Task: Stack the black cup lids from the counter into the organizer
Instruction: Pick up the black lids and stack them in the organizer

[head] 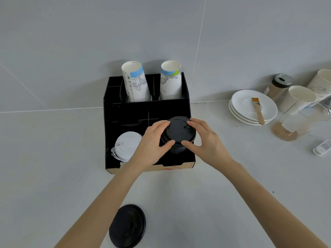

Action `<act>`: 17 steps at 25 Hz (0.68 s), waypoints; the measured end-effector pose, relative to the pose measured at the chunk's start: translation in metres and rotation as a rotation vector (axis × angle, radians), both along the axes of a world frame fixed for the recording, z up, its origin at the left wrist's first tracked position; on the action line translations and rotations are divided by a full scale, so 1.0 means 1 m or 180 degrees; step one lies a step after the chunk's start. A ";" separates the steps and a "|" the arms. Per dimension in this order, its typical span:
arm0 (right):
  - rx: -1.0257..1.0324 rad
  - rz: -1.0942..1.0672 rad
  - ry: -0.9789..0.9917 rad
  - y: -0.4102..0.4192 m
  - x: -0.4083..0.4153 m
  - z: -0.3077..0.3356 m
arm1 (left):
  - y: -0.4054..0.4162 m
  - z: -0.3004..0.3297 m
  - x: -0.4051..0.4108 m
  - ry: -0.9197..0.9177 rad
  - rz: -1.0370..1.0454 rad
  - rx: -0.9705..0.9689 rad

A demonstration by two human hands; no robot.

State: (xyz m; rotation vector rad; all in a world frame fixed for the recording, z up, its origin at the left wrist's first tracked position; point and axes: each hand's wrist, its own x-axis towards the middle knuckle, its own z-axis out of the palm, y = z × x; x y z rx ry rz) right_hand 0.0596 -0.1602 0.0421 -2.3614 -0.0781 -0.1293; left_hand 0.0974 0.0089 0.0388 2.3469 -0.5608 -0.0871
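Note:
A black organizer (114,111) stands on the counter against the wall. Over its front right compartment sits a stack of black cup lids (178,133). My left hand (152,142) grips the stack's left side and my right hand (206,140) grips its right side, thumbs at the front. Whether the stack rests in the compartment or is held just above it I cannot tell. One more black lid (127,225) lies flat on the counter near the front edge, between my forearms.
White lids (125,145) fill the front left compartment. Two stacks of printed paper cups (136,83) stand in the back. To the right are stacked white plates (250,106) with a brush, a spice jar (279,86), paper cups and a glass pitcher (297,119).

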 end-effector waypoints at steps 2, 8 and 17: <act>-0.0030 0.0032 0.0013 0.001 0.004 -0.002 | 0.000 -0.002 0.001 -0.0019 0.0048 -0.0017; -0.0131 0.0125 0.0067 0.006 0.011 -0.005 | 0.006 -0.006 0.004 0.0048 0.0091 -0.0004; -0.0176 0.0077 0.0161 0.011 0.013 -0.006 | 0.004 -0.010 0.008 0.0170 0.0049 0.0126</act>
